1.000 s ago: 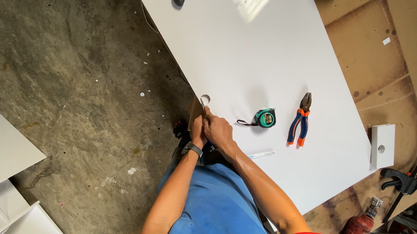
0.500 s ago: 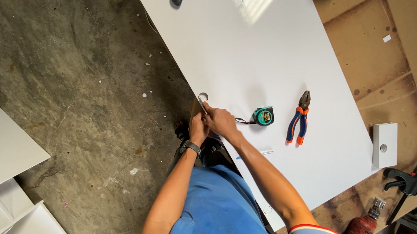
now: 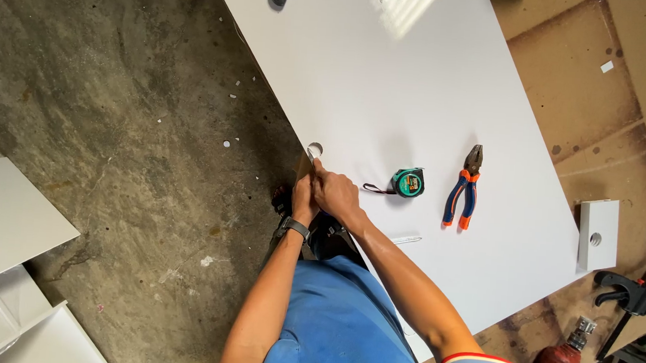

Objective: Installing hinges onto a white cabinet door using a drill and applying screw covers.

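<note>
Two hands at panel edge | right hand point(image 3: 335, 193) pinching small metal piece point(image 3: 312, 155) by round hole point(image 3: 315, 148) | left hand point(image 3: 301, 195) pressed on edge, grip unclear | tip: keep it square, steady w/ left

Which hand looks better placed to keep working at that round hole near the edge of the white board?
Probably the right hand: its fingers lie on top of the white board, reaching just beside the round hole. The left hand sits lower, at the board's edge, seemingly bracing there.

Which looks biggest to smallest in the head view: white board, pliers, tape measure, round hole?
1. white board
2. pliers
3. tape measure
4. round hole, at the board's edge by the hands; smallest, though not far off the tape measure.
</note>
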